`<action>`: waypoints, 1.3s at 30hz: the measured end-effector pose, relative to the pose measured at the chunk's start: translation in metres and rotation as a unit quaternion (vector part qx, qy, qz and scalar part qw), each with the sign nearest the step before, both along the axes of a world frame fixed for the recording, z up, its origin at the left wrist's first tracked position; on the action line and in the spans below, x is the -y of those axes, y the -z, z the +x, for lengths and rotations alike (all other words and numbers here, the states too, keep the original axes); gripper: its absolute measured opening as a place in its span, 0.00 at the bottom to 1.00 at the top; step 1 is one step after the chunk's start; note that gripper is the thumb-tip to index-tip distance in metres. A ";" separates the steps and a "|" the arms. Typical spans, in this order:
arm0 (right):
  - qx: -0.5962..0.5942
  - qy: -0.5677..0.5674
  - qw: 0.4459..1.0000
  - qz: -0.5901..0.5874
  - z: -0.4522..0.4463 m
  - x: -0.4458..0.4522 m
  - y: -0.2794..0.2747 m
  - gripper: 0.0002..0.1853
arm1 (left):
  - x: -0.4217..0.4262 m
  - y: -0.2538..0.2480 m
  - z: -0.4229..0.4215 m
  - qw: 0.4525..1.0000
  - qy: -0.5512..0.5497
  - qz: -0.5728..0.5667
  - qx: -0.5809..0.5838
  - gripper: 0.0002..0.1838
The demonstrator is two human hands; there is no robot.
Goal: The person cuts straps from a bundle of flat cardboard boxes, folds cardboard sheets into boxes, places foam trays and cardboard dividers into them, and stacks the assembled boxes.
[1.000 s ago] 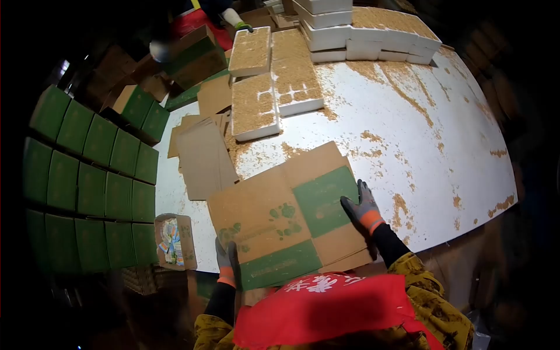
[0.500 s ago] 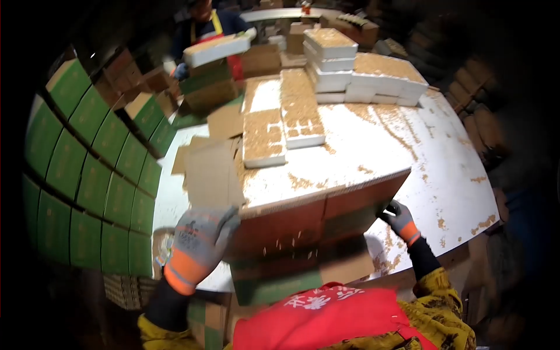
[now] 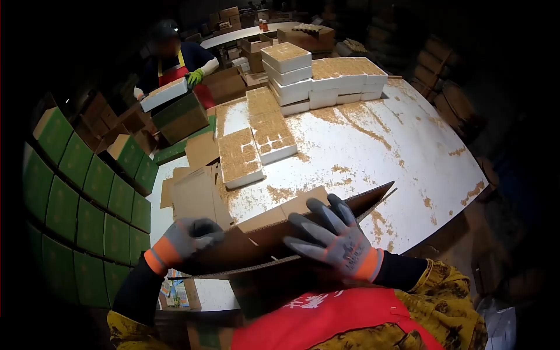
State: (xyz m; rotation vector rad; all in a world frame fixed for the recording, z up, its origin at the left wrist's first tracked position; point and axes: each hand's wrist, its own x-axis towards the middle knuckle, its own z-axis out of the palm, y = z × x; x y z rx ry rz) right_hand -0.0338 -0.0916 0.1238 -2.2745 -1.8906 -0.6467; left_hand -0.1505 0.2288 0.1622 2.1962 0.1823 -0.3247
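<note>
A cardboard box [image 3: 245, 254] lies in front of me at the table's near edge, its sides parted into a narrow opening. My left hand [image 3: 185, 240], in a grey glove with an orange cuff, is closed at the box's left end, fingers curled at the cardboard edge. My right hand [image 3: 341, 242], gloved alike, spreads its fingers over the opening and touches the box's upper flap area. The box's lower part is dark and partly hidden by my red apron [image 3: 338, 318].
White foam trays [image 3: 242, 166] covered in brown granules lie on the white table [image 3: 350, 151], with more trays [image 3: 344, 81] stacked behind. Green boxes [image 3: 96, 216] are piled at left. Across the table, a person [image 3: 174, 67] holds a foam tray [image 3: 165, 94] over a box [image 3: 182, 119].
The box has tipped and its sides have come apart. My right hand has moved from its right end to the middle, fingers spread. The other person's tray is tilted over a box.
</note>
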 end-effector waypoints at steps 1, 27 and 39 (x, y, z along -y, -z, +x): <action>-0.049 -0.008 0.998 0.034 -0.004 0.008 0.000 0.30 | 0.011 -0.005 -0.003 0.996 -0.007 0.059 0.059 0.09; -0.046 -0.042 0.997 0.049 0.058 0.004 0.013 0.24 | 0.105 0.083 0.000 0.939 -0.149 0.232 0.207 0.18; -0.539 -0.136 0.828 -0.074 0.101 0.049 0.016 0.19 | 0.083 0.114 -0.007 0.898 -0.328 0.258 0.140 0.31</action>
